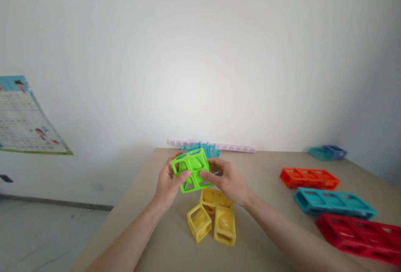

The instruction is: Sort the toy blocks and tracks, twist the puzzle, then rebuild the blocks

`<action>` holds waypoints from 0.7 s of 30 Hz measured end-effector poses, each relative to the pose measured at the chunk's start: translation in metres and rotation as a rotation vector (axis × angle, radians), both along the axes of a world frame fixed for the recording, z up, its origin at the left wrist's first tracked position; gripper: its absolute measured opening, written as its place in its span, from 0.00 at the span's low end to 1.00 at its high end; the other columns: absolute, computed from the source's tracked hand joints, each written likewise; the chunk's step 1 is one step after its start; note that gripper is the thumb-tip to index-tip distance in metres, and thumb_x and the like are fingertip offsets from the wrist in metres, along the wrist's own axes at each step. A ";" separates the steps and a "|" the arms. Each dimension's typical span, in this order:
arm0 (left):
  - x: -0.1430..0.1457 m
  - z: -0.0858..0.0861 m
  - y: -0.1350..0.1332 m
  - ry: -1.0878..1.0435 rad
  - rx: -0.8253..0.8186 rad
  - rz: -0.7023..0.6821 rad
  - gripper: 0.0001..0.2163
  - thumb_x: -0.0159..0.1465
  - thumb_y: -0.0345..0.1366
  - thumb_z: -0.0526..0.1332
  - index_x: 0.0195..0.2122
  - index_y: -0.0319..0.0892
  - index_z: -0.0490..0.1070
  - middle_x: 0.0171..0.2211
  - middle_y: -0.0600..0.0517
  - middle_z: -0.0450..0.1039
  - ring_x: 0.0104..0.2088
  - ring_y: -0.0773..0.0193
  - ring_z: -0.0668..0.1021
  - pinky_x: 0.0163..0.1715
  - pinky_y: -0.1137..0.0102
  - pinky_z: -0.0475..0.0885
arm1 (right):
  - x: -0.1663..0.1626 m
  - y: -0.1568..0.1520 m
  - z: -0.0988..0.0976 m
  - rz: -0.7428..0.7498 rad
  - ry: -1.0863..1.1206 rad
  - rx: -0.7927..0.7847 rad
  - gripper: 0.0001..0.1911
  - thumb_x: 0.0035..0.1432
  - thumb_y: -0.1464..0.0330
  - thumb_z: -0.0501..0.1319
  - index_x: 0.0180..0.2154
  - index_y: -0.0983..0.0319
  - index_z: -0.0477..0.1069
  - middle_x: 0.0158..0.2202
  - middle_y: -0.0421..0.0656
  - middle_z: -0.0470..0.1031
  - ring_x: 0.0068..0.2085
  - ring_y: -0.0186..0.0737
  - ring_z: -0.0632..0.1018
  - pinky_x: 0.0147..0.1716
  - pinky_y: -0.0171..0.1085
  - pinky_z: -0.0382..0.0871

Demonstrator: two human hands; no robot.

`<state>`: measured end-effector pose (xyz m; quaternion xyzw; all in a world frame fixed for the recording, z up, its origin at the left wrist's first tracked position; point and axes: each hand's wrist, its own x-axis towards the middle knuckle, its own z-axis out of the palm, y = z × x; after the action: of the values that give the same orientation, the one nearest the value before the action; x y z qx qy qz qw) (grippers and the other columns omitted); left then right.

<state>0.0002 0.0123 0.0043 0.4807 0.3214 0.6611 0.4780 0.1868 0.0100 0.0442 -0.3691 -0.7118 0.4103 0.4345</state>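
Observation:
A bright green block of open-framed cubes (194, 164) is held up over the table, its window-like faces turned toward me. My left hand (168, 179) grips its left side, thumb on the front face. On the right side my right hand (228, 179) holds it too, with the thumb pressed on the front and the fingers behind. Below it on the table lies an L-shaped yellow block (224, 221) of joined cubes. Beside that, a single yellow cube (199, 222) sits turned at an angle. Behind the green block, a light-blue spiky plastic piece (214, 151) is partly hidden.
At the right lie an orange three-cube bar (308, 178), a teal bar (334, 202) and a red bar (361, 236). A small blue container (334, 152) and a teal piece (318, 153) stand at the far right corner. A purple-white strip (236, 147) runs along the wall.

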 end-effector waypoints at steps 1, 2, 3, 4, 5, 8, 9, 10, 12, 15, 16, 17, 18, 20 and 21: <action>0.000 0.000 -0.001 0.013 0.007 0.011 0.31 0.50 0.33 0.70 0.56 0.45 0.64 0.44 0.48 0.75 0.42 0.59 0.78 0.42 0.67 0.73 | 0.000 0.000 -0.001 -0.013 -0.005 -0.005 0.16 0.53 0.62 0.63 0.42 0.63 0.74 0.37 0.43 0.78 0.37 0.43 0.77 0.37 0.40 0.71; 0.001 0.000 -0.001 0.021 0.018 0.021 0.31 0.49 0.33 0.71 0.55 0.45 0.64 0.45 0.48 0.75 0.43 0.59 0.77 0.43 0.67 0.72 | 0.000 0.000 -0.002 -0.025 -0.005 -0.011 0.17 0.53 0.62 0.63 0.43 0.63 0.73 0.38 0.44 0.77 0.38 0.43 0.76 0.37 0.40 0.71; 0.002 0.001 -0.002 0.025 0.029 0.022 0.31 0.49 0.33 0.71 0.55 0.45 0.65 0.46 0.48 0.75 0.44 0.58 0.77 0.44 0.68 0.72 | -0.001 0.000 -0.002 -0.030 0.005 -0.017 0.18 0.52 0.63 0.64 0.45 0.63 0.72 0.40 0.44 0.77 0.40 0.43 0.76 0.38 0.41 0.71; 0.003 0.001 -0.003 0.019 0.040 0.011 0.32 0.48 0.33 0.72 0.55 0.45 0.65 0.47 0.47 0.74 0.46 0.58 0.76 0.45 0.68 0.71 | 0.000 0.000 -0.001 -0.027 0.028 -0.025 0.20 0.51 0.64 0.65 0.46 0.63 0.71 0.42 0.45 0.77 0.41 0.44 0.76 0.39 0.41 0.71; 0.004 0.001 -0.003 0.001 0.045 -0.014 0.33 0.47 0.34 0.72 0.55 0.45 0.65 0.48 0.47 0.73 0.47 0.57 0.76 0.46 0.68 0.71 | 0.000 0.000 0.001 -0.014 0.062 -0.040 0.22 0.50 0.64 0.65 0.48 0.63 0.69 0.42 0.45 0.76 0.42 0.44 0.76 0.39 0.40 0.71; 0.006 0.000 -0.005 -0.100 0.028 -0.132 0.37 0.44 0.42 0.74 0.56 0.45 0.64 0.49 0.44 0.73 0.48 0.53 0.76 0.45 0.66 0.71 | 0.006 0.003 0.011 0.029 0.205 -0.108 0.22 0.48 0.65 0.66 0.46 0.62 0.68 0.41 0.44 0.76 0.39 0.42 0.76 0.37 0.40 0.71; 0.007 -0.001 -0.005 -0.116 0.021 -0.167 0.36 0.44 0.44 0.73 0.55 0.44 0.65 0.48 0.43 0.74 0.47 0.52 0.76 0.44 0.66 0.71 | 0.009 0.004 0.015 0.025 0.255 -0.129 0.21 0.48 0.65 0.66 0.45 0.62 0.68 0.40 0.44 0.76 0.38 0.42 0.76 0.36 0.39 0.71; 0.007 -0.002 -0.005 -0.108 0.015 -0.195 0.35 0.45 0.46 0.72 0.54 0.44 0.66 0.47 0.42 0.74 0.47 0.52 0.76 0.44 0.65 0.71 | 0.013 0.006 0.019 0.008 0.300 -0.137 0.20 0.47 0.65 0.66 0.43 0.62 0.67 0.40 0.44 0.76 0.38 0.42 0.76 0.36 0.39 0.71; 0.007 -0.003 -0.005 -0.032 -0.008 -0.245 0.29 0.50 0.46 0.70 0.51 0.42 0.70 0.47 0.40 0.74 0.46 0.52 0.77 0.44 0.65 0.71 | 0.020 0.009 0.026 -0.051 0.380 -0.116 0.20 0.47 0.65 0.66 0.42 0.62 0.66 0.40 0.44 0.75 0.39 0.43 0.76 0.37 0.40 0.70; 0.008 -0.008 -0.009 0.126 -0.095 -0.366 0.21 0.53 0.40 0.69 0.47 0.40 0.73 0.45 0.41 0.75 0.46 0.54 0.77 0.45 0.66 0.70 | 0.026 0.013 0.030 -0.124 0.457 -0.075 0.21 0.44 0.65 0.68 0.40 0.62 0.66 0.40 0.44 0.75 0.40 0.45 0.76 0.37 0.41 0.70; 0.009 -0.011 -0.011 0.177 -0.135 -0.432 0.19 0.53 0.38 0.69 0.46 0.40 0.74 0.44 0.42 0.75 0.45 0.55 0.77 0.45 0.66 0.70 | 0.026 0.013 0.031 -0.134 0.472 -0.076 0.21 0.44 0.65 0.68 0.40 0.62 0.66 0.40 0.44 0.75 0.40 0.45 0.76 0.37 0.41 0.70; 0.010 -0.012 -0.013 0.224 -0.169 -0.512 0.19 0.53 0.37 0.69 0.45 0.41 0.74 0.43 0.43 0.76 0.44 0.55 0.77 0.44 0.66 0.70 | 0.025 0.012 0.030 -0.134 0.479 -0.084 0.21 0.43 0.65 0.69 0.39 0.62 0.66 0.39 0.44 0.75 0.40 0.45 0.76 0.37 0.41 0.70; 0.011 -0.014 -0.016 0.261 -0.197 -0.592 0.19 0.53 0.36 0.69 0.46 0.41 0.73 0.43 0.43 0.76 0.43 0.55 0.78 0.44 0.65 0.71 | 0.023 0.011 0.030 -0.124 0.482 -0.098 0.21 0.43 0.65 0.69 0.39 0.62 0.66 0.38 0.44 0.75 0.39 0.45 0.76 0.37 0.41 0.70; 0.013 -0.016 -0.019 0.286 -0.230 -0.706 0.22 0.53 0.36 0.69 0.50 0.44 0.70 0.44 0.44 0.75 0.43 0.56 0.78 0.44 0.64 0.71 | 0.019 0.008 0.028 -0.090 0.475 -0.138 0.20 0.42 0.66 0.69 0.38 0.61 0.65 0.38 0.44 0.76 0.39 0.46 0.76 0.37 0.41 0.70; 0.013 -0.016 -0.020 0.281 -0.235 -0.731 0.25 0.53 0.35 0.69 0.52 0.45 0.68 0.45 0.44 0.75 0.44 0.56 0.78 0.44 0.64 0.71 | 0.017 0.006 0.027 -0.075 0.465 -0.158 0.20 0.42 0.66 0.69 0.38 0.61 0.65 0.38 0.44 0.76 0.39 0.46 0.76 0.37 0.41 0.70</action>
<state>0.0134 -0.0077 -0.0122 0.5909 0.2651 0.3345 0.6846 0.2035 0.0161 0.0716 -0.3237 -0.5441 0.5223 0.5713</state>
